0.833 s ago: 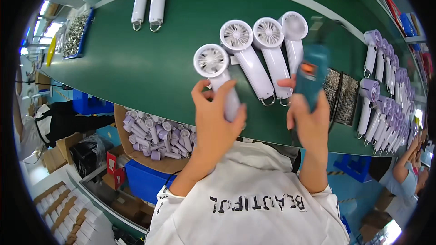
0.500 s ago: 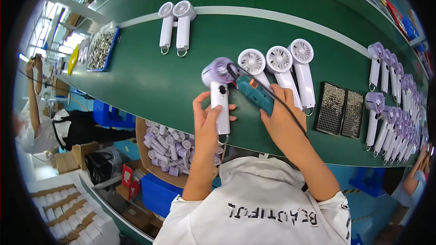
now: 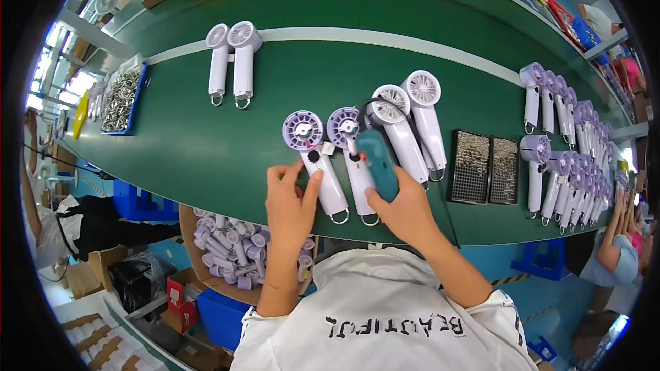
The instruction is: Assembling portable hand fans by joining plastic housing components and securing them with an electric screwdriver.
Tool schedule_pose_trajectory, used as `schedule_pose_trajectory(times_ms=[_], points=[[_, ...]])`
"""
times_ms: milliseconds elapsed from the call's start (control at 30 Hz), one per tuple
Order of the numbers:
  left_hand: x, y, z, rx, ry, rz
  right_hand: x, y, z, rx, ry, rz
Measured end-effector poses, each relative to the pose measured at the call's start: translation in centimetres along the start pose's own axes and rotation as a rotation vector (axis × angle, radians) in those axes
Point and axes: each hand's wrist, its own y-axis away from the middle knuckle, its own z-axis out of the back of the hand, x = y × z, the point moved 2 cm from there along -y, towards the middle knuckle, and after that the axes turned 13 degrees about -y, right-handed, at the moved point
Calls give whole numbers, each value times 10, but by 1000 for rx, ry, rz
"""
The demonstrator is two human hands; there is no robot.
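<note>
**Hands at work on handheld fans along a green belt**

A person leans over a green conveyor table [image 3: 206, 144], both hands among a row of small handheld fans. The left hand [image 3: 289, 203] rests on the table's near edge with its fingers [image 3: 278, 173] loosely spread; the thumb and forefinger sit against the white handle of a fan with a purple head [image 3: 315, 161], which lies flat on the belt, head pointing away from the person. The handle runs up between thumb and fingers, touching them, its ring end just beside the palm. The right hand [image 3: 405, 209] is wrapped around a teal electric screwdriver [image 3: 378, 163], fingers pressed together around its body, the tool's tip end reaching toward a second purple-headed fan [image 3: 354, 158] lying just beside the first. Two white-headed fans [image 3: 412, 124] lie next in the row, to the right of the tool. Further right stand two dark trays of screws [image 3: 485, 165] and a cluster of purple fans [image 3: 564, 144]. Two more white fans [image 3: 234, 62] lie well apart on the far side of the belt. Below the table edge, a cardboard box of purple parts [image 3: 234, 254] sits beside the left forearm.
</note>
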Motion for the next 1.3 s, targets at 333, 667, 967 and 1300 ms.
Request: schedule_pose_trajectory(times_ms=[333,667,967,1300], points=[[-111,37,-42,50,334,-422,2,-23,65,-319,320,191],[-90,3,-111,19,690,-120,-25,-50,65,-243,-15,-106],[-84,-1,-88,58,648,-92,-28,-45,50,-248,-418,-181],[-75,13,-77,109,700,-213,-13,-10,62,-207,-450,-285]])
